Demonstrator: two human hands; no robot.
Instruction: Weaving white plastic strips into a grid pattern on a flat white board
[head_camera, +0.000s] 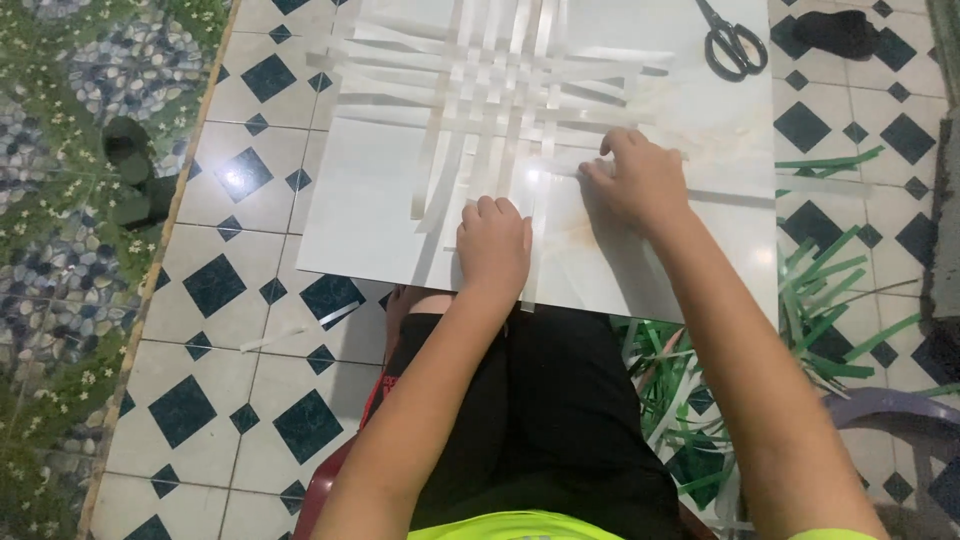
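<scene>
I see woven strips (500, 90) lying on a board (370, 220) on the floor (220, 330), scissors (733, 42) at its far right corner.

Count, head view. Hands: 2, left hand (494, 245) and right hand (640, 180), both resting on the weave. White board (370, 200) on the floor: 1. Woven mat of pale strips (500, 90): 1; the separate strips overlap too much for an exact count, roughly five or six upright and about as many crosswise. Scissors (733, 42), black-handled: 1. Dark sandal (135, 165) at the left edge: 1. Green leaf strips (820, 300): a loose heap, well over ten, not countable.
</scene>
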